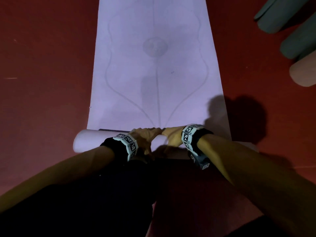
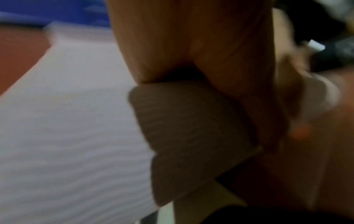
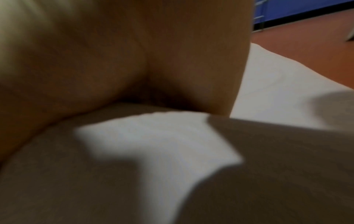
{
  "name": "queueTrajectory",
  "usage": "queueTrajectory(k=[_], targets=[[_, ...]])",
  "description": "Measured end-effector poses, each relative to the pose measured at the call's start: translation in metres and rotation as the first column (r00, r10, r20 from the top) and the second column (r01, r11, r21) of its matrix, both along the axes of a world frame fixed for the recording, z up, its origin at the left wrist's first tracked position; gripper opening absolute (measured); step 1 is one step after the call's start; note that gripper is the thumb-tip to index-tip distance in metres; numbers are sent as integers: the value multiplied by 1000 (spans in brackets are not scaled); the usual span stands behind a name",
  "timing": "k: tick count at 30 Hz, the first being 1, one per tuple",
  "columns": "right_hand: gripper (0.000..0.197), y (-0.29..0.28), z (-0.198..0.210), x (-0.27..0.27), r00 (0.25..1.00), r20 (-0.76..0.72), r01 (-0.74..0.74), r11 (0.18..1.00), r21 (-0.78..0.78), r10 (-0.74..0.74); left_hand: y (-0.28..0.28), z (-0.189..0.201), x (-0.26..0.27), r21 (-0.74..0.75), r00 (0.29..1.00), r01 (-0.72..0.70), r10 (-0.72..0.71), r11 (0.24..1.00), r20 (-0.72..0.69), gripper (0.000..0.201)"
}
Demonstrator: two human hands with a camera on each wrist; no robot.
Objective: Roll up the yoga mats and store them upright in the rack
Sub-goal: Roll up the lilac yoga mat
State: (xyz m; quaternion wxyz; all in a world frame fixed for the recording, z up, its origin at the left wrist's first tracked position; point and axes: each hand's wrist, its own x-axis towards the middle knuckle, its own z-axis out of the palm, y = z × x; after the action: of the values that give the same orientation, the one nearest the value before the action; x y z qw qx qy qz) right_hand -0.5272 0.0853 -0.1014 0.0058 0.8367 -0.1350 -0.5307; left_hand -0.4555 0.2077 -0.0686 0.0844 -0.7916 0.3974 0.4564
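A lilac yoga mat (image 1: 153, 74) lies flat on the red floor, stretching away from me. Its near end is wound into a roll (image 1: 89, 139) that lies crosswise in front of my knees. My left hand (image 1: 145, 135) and right hand (image 1: 172, 135) sit side by side on the middle of the roll, fingers curled over its far side. In the left wrist view the left hand (image 2: 191, 37) wraps the blurred roll (image 2: 67, 136). The right wrist view shows the right hand (image 3: 114, 53) lying on the roll (image 3: 162, 144). No rack is in view.
Three rolled mats lie at the right edge: two grey-green ones (image 1: 280, 14) (image 1: 299, 41) and a pale pink one (image 1: 304, 72). Red floor (image 1: 42, 65) borders the mat on both sides. A blue wall (image 3: 306, 7) shows far off.
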Motion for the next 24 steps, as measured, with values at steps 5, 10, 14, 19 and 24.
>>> queueTrajectory(k=[5,10,14,19,24], targets=[[51,-22,11,2,949,296,-15,917,400,-113,-6,6,15,30,999,-29,30,999,-20,89],[48,-15,14,3,969,232,-2,942,336,-80,-1,6,23,40,995,5,-1,999,-98,71],[50,-13,-5,21,983,185,-57,925,375,-15,14,1,19,-62,1000,16,-18,998,-21,101],[54,-23,-3,30,991,98,35,886,463,-91,19,-8,25,-86,999,25,-23,996,26,103],[53,-19,-4,18,918,393,-103,926,362,-51,-7,-6,46,24,998,7,-6,1000,-64,99]])
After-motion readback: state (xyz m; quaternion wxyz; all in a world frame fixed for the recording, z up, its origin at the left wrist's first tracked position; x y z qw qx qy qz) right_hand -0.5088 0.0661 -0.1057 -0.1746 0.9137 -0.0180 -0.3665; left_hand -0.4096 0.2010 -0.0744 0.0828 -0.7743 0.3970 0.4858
